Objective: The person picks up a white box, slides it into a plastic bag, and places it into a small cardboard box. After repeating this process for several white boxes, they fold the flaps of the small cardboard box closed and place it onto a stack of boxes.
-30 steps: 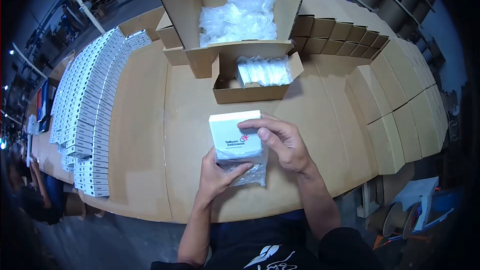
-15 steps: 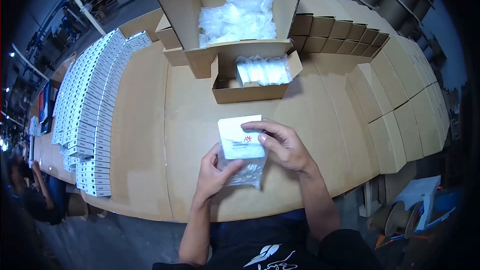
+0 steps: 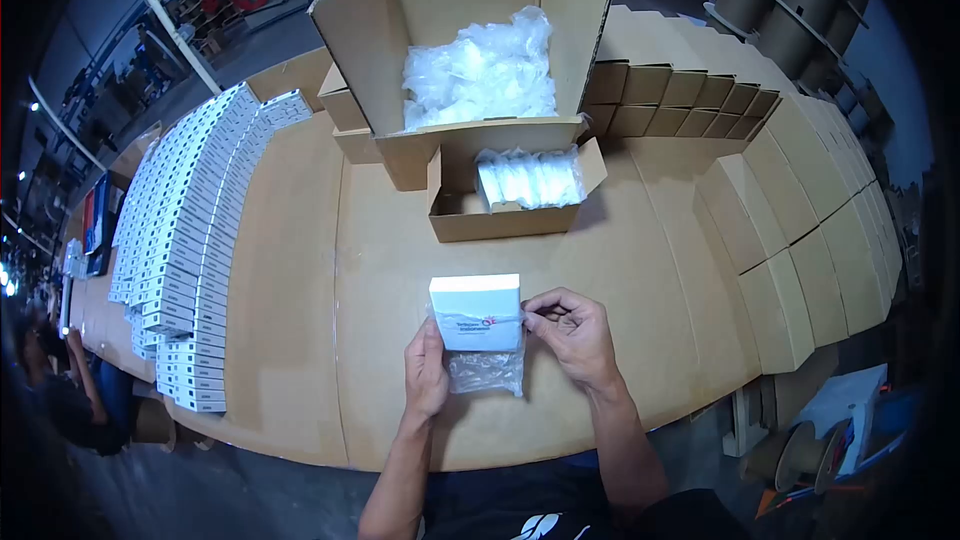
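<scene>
A small white box (image 3: 475, 325) with a printed logo sits partly in a clear plastic bag (image 3: 486, 374), whose loose lower part hangs below it. My left hand (image 3: 427, 372) grips the box and bag along their left side, thumb in front. On the opposite side, my right hand (image 3: 578, 338) has its thumb and forefinger pinched together at the box's right edge, apparently on the bag's rim, though the film there is hard to make out. Beyond them stands an open brown carton (image 3: 505, 227) holding a row of bagged white boxes (image 3: 530, 180).
A large open carton (image 3: 350, 50) full of clear plastic bags (image 3: 480, 70) stands at the back. Stacked white boxes (image 3: 185, 240) line the table's left side. Brown cartons (image 3: 800, 230) are piled along the right. A person (image 3: 75, 380) sits at far left.
My right hand has moved from the front of the white box to its right edge, fingers now pinched. The box has turned more upright and its print shows fully. The view has tilted up slightly.
</scene>
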